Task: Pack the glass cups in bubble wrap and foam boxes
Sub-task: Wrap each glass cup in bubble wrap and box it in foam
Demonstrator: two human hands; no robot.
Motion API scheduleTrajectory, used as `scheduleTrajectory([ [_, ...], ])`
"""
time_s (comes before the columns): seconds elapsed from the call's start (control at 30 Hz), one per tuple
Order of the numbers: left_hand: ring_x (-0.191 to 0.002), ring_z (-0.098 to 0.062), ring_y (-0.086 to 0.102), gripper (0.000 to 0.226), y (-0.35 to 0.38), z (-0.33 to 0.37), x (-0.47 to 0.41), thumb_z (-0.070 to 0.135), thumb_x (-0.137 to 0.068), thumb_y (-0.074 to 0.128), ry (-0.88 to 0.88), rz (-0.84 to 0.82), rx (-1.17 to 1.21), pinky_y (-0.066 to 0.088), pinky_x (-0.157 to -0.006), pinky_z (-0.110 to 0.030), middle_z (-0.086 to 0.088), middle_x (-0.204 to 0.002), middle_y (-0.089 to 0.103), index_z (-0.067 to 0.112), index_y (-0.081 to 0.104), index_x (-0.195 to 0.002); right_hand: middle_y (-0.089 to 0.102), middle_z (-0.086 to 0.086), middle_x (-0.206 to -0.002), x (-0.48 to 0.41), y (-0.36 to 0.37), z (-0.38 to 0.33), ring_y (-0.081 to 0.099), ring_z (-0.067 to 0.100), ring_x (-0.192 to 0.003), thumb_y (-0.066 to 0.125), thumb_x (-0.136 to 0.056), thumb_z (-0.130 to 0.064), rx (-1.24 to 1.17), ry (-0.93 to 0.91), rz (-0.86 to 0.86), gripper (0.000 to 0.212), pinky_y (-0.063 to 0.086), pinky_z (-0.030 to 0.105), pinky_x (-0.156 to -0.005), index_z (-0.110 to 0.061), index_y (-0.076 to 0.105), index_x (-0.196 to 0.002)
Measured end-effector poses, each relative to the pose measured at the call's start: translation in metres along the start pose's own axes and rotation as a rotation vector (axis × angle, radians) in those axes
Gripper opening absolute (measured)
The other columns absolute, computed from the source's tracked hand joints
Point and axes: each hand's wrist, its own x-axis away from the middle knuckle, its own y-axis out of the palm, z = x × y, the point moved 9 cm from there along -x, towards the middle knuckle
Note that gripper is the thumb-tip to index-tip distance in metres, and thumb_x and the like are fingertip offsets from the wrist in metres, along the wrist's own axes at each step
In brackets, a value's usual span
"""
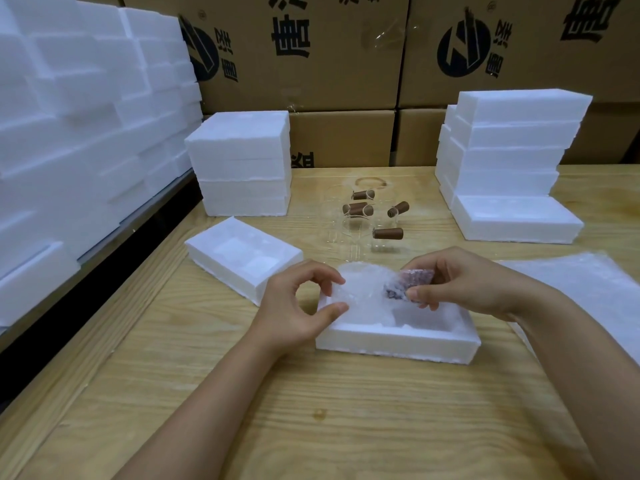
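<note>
We have the bubble-wrapped cup (363, 289) just above the open foam box (398, 344) on the counter (277, 410). Long axis runs left-right, along the box. Left hand (294, 306) pinches its left end, right hand (460, 282) pinches the brown-handle end, fingers curled. The cavity looks straight below.

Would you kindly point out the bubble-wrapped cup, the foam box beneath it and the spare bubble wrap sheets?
bubble-wrapped cup (363, 289): head view, on the wrap's middle.
foam box (398, 344): head view, on its front wall.
bubble wrap sheets (585, 282): head view, on the top sheet's middle.
</note>
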Motion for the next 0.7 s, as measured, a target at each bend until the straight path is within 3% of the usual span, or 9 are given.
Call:
scheduleTrajectory([
  [0.07,-0.08,-0.004,0.06,0.022,0.001,-0.004,-0.001,0.032,-0.068,0.072,-0.024,0.005,-0.009,0.043,-0.081,-0.014,0.008,-0.079,0.063,0.026,0.066,-0.088,0.063,0.005,-0.069,-0.002,-0.002,0.001,0.058,0.007,-0.062,0.068,-0.085,-0.004,0.03,-0.009,0.038,0.007,0.048,0.017,-0.061,-0.003,0.071,-0.091],
  [0.23,-0.094,-0.013,0.062,0.025,0.003,-0.012,-0.003,0.036,-0.067,0.074,-0.06,-0.01,-0.005,0.046,-0.091,-0.026,0.003,-0.089,0.063,0.027,0.067,-0.089,0.064,0.002,-0.07,-0.005,-0.004,0.004,0.057,0.006,-0.061,0.069,-0.085,-0.005,0.08,-0.021,0.093,0.009,0.049,0.019,-0.062,-0.01,0.072,-0.091],
  [0.43,-0.105,-0.019,0.062,0.026,0.006,-0.018,-0.002,0.034,-0.066,0.074,-0.094,-0.023,0.067,0.047,-0.099,-0.033,0.003,-0.095,0.063,0.029,0.067,-0.09,0.064,0.008,-0.076,-0.004,-0.002,0.003,0.056,0.006,-0.063,0.069,-0.084,-0.004,0.059,-0.012,0.071,0.011,0.047,0.016,-0.063,-0.014,0.072,-0.088],
  [0.53,-0.103,-0.016,0.062,0.029,0.007,-0.014,-0.002,0.033,-0.067,0.073,-0.068,-0.037,0.063,0.048,-0.096,-0.031,0.003,-0.099,0.063,0.028,0.067,-0.095,0.066,0.02,-0.085,-0.003,-0.002,0.003,0.058,0.014,-0.07,0.07,-0.084,-0.007,0.067,-0.002,0.057,0.011,0.047,0.025,-0.07,-0.014,0.073,-0.091],
  [0.6,-0.102,-0.012,0.062,0.033,-0.002,-0.009,-0.002,0.032,-0.072,0.069,-0.038,0.028,0.065,0.048,-0.093,-0.029,0.001,-0.104,0.064,0.025,0.065,-0.104,0.071,0.013,-0.096,0.0,-0.002,0.004,0.065,0.024,-0.083,0.076,-0.079,-0.021,0.096,0.023,0.03,0.02,0.05,0.034,-0.082,-0.023,0.073,-0.099],
  [0.7,-0.097,-0.003,0.06,0.026,-0.043,0.003,-0.002,0.027,-0.081,0.057,0.036,0.314,-0.08,0.045,-0.089,-0.022,0.005,-0.099,0.065,0.02,0.064,-0.105,0.071,-0.012,-0.104,0.007,-0.012,0.006,0.066,0.0,-0.092,0.076,-0.054,-0.057,0.121,0.089,0.028,0.052,0.05,0.024,-0.088,-0.045,0.067,-0.104],
])
